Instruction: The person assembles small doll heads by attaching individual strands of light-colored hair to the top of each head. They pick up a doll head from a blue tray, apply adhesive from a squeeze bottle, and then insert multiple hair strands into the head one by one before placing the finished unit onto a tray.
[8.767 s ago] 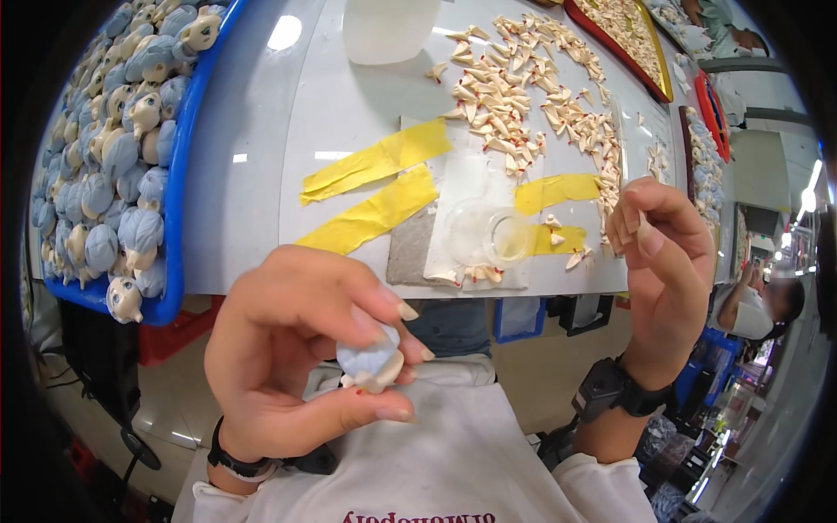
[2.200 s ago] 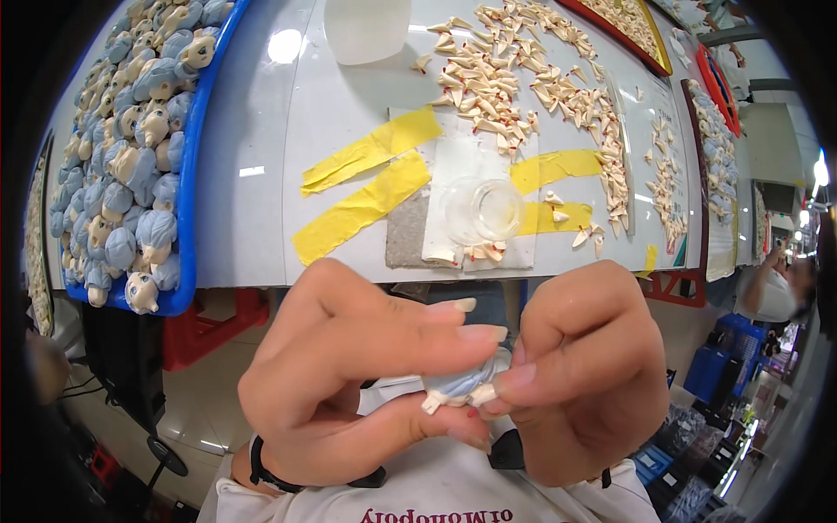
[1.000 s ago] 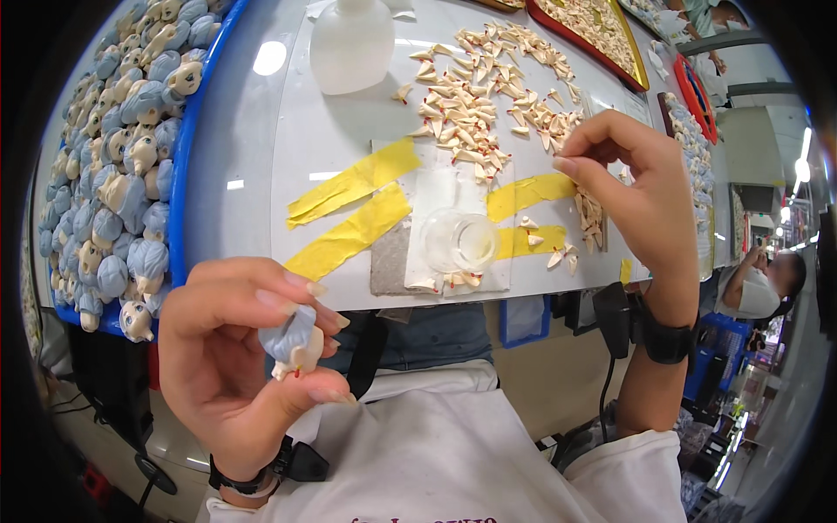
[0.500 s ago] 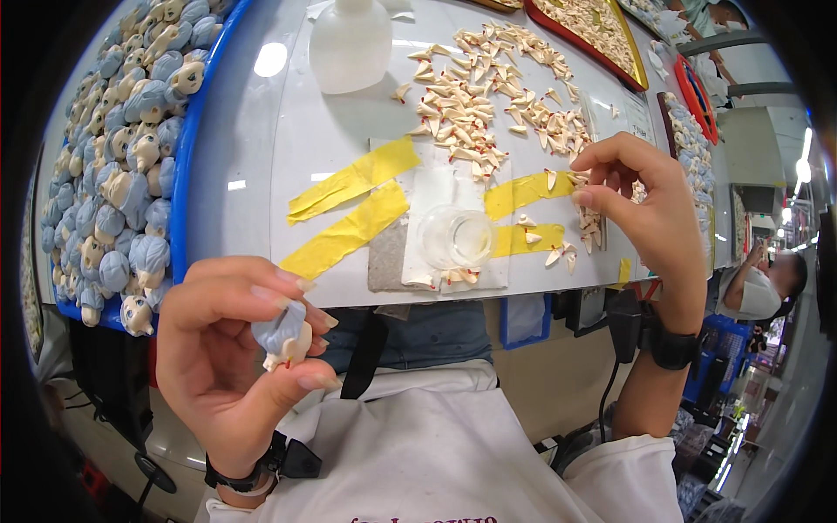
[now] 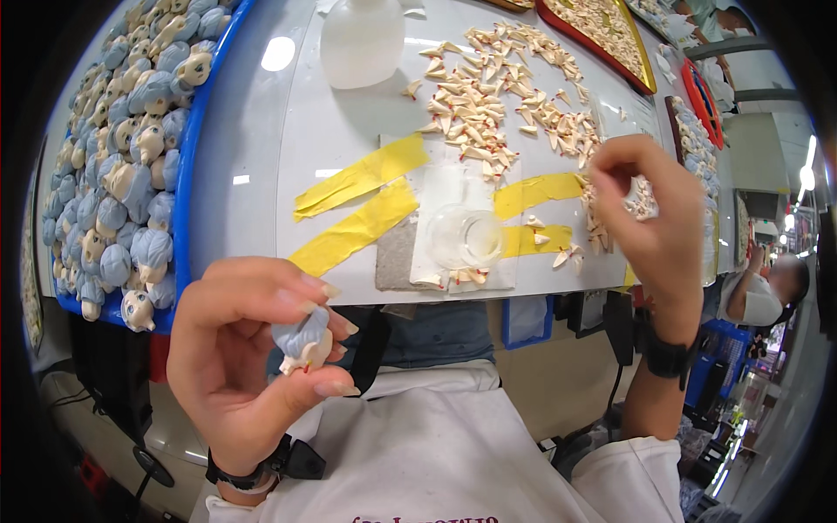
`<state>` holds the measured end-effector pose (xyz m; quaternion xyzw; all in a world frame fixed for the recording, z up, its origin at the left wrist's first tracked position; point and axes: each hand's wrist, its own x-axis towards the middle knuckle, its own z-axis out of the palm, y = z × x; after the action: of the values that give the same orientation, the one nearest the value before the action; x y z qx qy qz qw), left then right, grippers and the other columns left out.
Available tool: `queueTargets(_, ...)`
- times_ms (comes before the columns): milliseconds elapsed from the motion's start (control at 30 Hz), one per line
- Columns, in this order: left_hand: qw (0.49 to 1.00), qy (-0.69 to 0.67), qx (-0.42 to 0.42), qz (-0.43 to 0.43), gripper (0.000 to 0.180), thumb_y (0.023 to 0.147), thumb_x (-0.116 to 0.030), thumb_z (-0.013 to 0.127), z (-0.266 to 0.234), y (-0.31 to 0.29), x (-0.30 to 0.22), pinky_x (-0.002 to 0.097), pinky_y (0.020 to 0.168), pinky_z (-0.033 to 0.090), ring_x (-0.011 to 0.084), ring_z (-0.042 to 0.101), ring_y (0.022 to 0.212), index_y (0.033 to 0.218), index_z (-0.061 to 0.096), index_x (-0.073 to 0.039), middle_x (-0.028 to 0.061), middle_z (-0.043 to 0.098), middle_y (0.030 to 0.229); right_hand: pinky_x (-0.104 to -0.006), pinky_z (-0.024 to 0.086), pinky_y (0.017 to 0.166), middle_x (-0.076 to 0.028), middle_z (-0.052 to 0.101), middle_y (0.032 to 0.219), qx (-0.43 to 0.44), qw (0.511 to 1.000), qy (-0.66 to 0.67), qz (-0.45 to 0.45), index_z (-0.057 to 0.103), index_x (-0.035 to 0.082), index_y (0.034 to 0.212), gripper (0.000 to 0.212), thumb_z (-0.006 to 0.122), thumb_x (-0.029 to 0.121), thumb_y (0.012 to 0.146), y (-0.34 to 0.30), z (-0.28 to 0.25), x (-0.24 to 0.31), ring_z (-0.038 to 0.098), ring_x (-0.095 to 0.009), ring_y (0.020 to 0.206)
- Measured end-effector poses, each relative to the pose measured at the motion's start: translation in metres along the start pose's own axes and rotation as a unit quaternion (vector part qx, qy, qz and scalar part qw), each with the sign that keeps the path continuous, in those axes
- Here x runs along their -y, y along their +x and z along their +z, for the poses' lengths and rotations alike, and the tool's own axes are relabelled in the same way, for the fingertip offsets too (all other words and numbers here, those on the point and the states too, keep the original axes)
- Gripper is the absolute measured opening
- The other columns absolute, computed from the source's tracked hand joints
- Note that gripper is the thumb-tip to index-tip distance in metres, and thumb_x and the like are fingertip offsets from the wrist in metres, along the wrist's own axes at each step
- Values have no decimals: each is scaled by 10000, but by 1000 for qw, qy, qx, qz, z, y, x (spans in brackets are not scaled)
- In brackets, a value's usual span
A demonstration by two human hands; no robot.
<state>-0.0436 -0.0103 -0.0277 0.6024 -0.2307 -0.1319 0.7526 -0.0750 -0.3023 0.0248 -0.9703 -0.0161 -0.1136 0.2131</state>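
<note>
My left hand [image 5: 235, 366] grips a small doll head [image 5: 305, 344] between thumb and fingertips, off the near edge of the table. The head has pale blue moulded hair, a cream underside and a small red mark near the thumb. At the right of the table, my right hand [image 5: 649, 196] has thumb and index finger bent together beside a strip of small cream pointed pieces [image 5: 596, 228]; anything between the fingertips is too small to make out. More such pieces, many with red tips, lie in a loose pile [image 5: 471, 109] farther back.
A blue tray [image 5: 185, 174] at the left is full of doll heads [image 5: 122, 179]. A small clear jar [image 5: 466, 240] stands between yellow tape strips [image 5: 357, 187]. A translucent bottle [image 5: 362, 44] stands farther back. A red-and-gold tray [image 5: 602, 35] of cream pieces lies at the far right.
The thumb and index finger of my right hand have drawn closer together beside the cream pieces. My left hand has shifted slightly right with the doll head. The whole view has also shifted a little.
</note>
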Motion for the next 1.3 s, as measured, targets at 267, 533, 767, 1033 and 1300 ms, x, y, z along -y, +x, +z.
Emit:
queueTargets(267,989,-13,-90,-116,510,632,-207,804,26,11,-4,230,604,471,191,589,779,992,492,-25,111,506,968,-213,436,646,-116,608,841,-98,965,206,133,556,-47,912,100,529,-51,816,-30,-12,36,561,-115,728)
queueTargets(533,996,66,51,40,457,637,-136,790,8,12,12,280,685,465,217,569,845,971,498,-28,119,491,976,-275,422,800,-128,588,888,-110,968,220,52,565,-53,872,130,590,-96,752,-28,6,41,555,-175,851)
queueTargets(767,995,-74,-9,-74,340,664,-116,769,17,5,-2,318,745,449,245,559,868,892,527,-43,144,505,992,-259,434,724,-113,582,831,-90,973,211,-7,588,-37,827,203,611,-153,663,-17,23,48,556,-167,773)
queueTargets(1033,993,-36,110,12,342,683,-191,779,5,11,14,337,786,458,264,573,882,894,543,-61,150,476,1069,-256,421,627,-87,566,776,-77,993,27,-85,620,-8,737,221,636,-150,567,-14,28,56,530,-167,699)
queueTargets(1300,991,-124,20,-56,473,682,-156,775,32,10,9,269,620,539,248,627,764,1016,480,1,148,512,980,-230,403,630,-118,534,806,-87,973,209,-48,595,4,812,189,658,-82,656,-21,28,66,508,-157,719)
